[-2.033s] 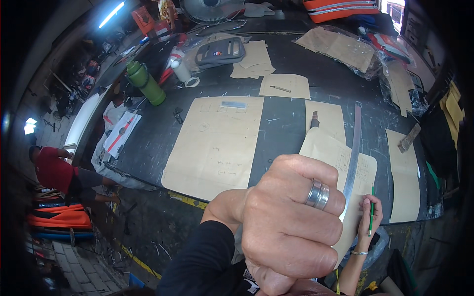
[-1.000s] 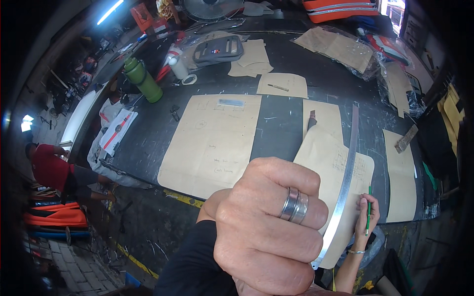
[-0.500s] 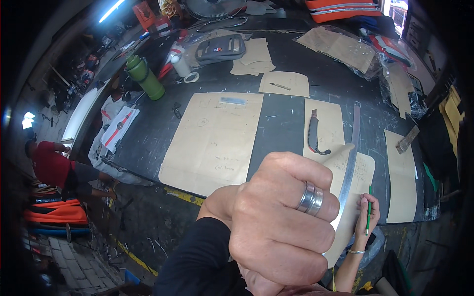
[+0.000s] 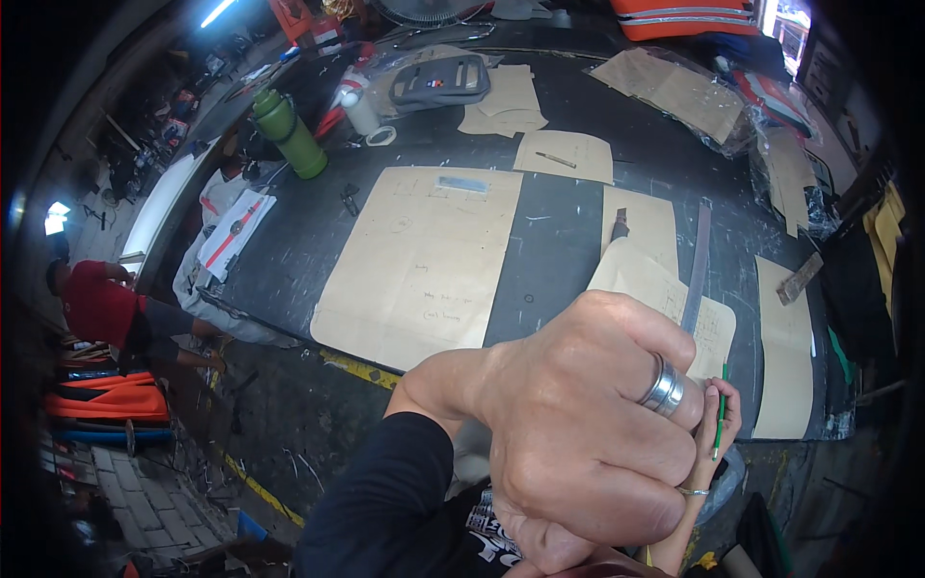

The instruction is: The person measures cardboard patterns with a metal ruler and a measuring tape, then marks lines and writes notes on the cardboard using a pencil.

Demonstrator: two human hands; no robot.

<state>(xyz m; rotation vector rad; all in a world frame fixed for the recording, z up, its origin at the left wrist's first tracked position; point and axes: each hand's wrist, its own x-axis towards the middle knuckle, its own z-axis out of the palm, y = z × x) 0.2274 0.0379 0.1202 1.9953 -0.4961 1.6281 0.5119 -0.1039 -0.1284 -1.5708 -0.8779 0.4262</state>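
Observation:
My left hand (image 4: 597,414), wearing a wide silver ring, is raised close to the camera. Its fingers are curled tight, and whatever they may hold is hidden. Beyond it, my right hand (image 4: 711,424) grips a green pencil (image 4: 723,409) at the near edge of the table. A tan paper piece (image 4: 644,275) bulges up behind my left fist and covers most of a cutter knife (image 4: 620,223). Alongside that piece runs a long metal ruler (image 4: 700,255), its near part hidden by my left hand. Handwriting shows on the tan paper (image 4: 714,332) beneath the ruler.
A large marked paper panel (image 4: 414,260) lies at left on the dark table (image 4: 559,231). Farther back are a green bottle (image 4: 291,135), a tape roll (image 4: 382,136) and a grey case (image 4: 438,81). Someone in a red shirt (image 4: 96,303) stands at far left.
My left fist has shifted right and slightly down. The paper piece behind it has moved left over the cutter knife's handle. My right hand keeps its place with the pencil.

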